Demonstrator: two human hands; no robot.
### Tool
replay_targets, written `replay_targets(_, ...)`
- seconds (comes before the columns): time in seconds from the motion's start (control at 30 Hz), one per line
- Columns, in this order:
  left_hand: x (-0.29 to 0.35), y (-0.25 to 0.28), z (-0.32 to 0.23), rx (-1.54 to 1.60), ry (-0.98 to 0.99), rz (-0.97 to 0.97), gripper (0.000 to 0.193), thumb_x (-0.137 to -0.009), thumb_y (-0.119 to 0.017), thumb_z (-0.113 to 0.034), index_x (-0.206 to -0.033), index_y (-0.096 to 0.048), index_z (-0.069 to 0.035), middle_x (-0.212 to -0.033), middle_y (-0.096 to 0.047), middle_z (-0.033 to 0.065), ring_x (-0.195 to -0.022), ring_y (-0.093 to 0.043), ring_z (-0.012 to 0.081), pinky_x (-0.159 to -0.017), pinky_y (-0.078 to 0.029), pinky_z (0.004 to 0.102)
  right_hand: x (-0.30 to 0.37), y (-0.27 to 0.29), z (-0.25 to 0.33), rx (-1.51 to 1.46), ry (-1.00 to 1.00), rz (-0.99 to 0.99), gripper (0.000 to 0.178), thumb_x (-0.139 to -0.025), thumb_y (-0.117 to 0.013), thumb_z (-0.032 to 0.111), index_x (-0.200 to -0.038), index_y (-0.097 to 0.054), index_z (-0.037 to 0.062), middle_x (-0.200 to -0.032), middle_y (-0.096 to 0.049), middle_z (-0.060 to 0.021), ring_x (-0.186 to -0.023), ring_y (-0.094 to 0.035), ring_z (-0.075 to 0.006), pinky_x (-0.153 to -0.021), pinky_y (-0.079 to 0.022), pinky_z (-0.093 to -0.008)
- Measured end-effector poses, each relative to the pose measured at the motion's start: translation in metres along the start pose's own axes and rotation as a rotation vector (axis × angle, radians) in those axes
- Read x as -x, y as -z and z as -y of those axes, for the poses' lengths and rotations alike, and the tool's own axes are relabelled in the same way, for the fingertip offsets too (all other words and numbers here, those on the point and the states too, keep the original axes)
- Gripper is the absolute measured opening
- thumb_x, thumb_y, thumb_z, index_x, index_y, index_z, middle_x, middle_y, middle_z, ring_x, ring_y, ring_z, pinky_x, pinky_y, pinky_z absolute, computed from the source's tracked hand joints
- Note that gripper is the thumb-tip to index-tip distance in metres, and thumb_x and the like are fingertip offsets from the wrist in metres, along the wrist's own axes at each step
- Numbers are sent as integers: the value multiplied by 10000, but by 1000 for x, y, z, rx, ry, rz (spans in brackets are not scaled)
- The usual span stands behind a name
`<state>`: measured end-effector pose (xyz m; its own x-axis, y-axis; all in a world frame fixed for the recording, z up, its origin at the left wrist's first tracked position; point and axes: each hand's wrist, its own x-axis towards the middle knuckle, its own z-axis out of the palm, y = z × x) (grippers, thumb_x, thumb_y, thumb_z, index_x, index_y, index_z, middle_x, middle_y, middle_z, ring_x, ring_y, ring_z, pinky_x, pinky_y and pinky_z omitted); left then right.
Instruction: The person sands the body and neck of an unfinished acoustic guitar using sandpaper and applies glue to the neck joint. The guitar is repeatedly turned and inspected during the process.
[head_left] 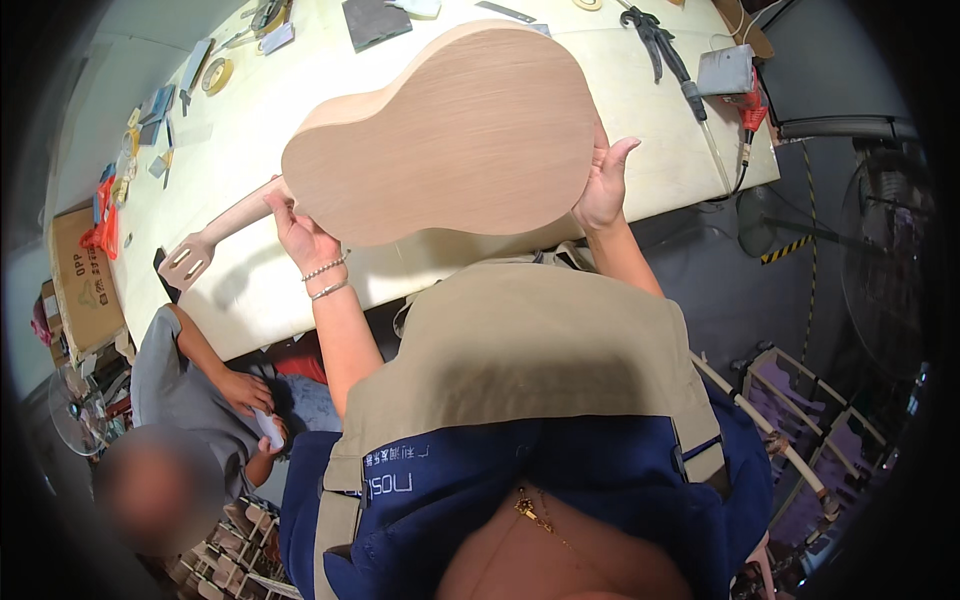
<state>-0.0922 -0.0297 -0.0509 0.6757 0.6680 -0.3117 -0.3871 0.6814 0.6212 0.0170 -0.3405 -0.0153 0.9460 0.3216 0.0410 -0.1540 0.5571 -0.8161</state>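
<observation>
An unfinished wooden guitar is held over the pale worktable, its plain flat face turned up toward me. Its neck runs down to the left and ends in a slotted headstock. My left hand grips it where the neck meets the body, the thumb showing and the other fingers partly hidden. At the right, wide end of the body, my right hand clasps the rim with the thumb sticking out and the fingers hidden behind the wood.
The pale worktable bears a tape roll, a dark square pad, a black clamp-like tool and a red corded tool. A seated person in grey is at the lower left. A cardboard box stands by the left edge.
</observation>
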Motion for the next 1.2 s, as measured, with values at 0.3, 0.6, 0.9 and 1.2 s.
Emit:
replay_targets(0.3,-15,24,3,115,85,122,453,-911,-498,-417,-1199,-474,-68,-1120,-548,74,-1031,-549,206,-874,-504,368,-6,-4,11,42,65,121,839,-868,-109,677,-1432,-222,66,-1455,-306,-59,-1315,-318,-185,-1077,-270,-348)
replay_targets(0.6,2,-3,4,19,41,20,482,-917,-481,-425,-1203,-464,-37,-1100,-553,83,-995,-564,194,-835,-522,343,-3,-10,17,6,56,127,845,-860,-93,689,-1421,-267,81,-1435,-328,-58,-1305,-316,-198,-1078,-243,-353)
replay_targets(0.9,-16,1,0,157,160,3,354,-946,-458,-351,-1046,-518,-17,-869,-547,19,-785,-544,128,-744,-533,282,-5,-21,36,181,16,124,862,-854,-24,682,-1427,-250,80,-1420,-361,-60,-1297,-345,-186,-1072,-263,-332)
replay_targets(1.2,-32,13,-6,209,224,41,330,-954,-455,-324,-1035,-526,-12,-806,-554,22,-720,-533,111,-692,-526,250,-5,-28,42,233,10,64,861,-853,-22,692,-1426,-282,103,-1373,-424,-39,-1136,-440,-132,-966,-297,-254)
